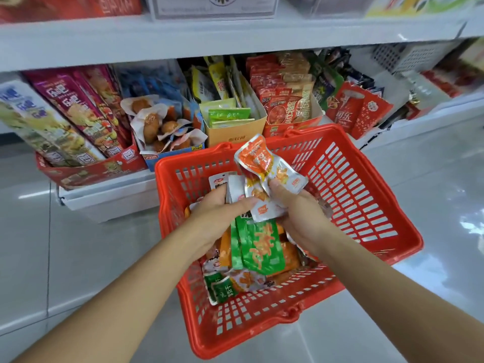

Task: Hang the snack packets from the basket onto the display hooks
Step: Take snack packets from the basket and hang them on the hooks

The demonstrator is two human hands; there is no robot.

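A red plastic basket [353,195] stands on the floor in front of a low shelf, with several snack packets inside. A green packet with orange lettering [262,247] lies on top of the pile. My left hand [220,208] and my right hand [296,208] are both over the basket and together hold a bunch of silver and orange snack packets [264,169]. The left thumb presses on the bunch's lower edge. The right hand's fingers curl round its right side. No display hook is in view.
The bottom shelf [110,195] carries boxes of snacks: long purple and white packs [65,111], a blue box of wrapped pieces [162,124], a tan box [233,129] and red packets [361,111]. A white shelf board [183,40] runs above. Glossy grey floor surrounds the basket.
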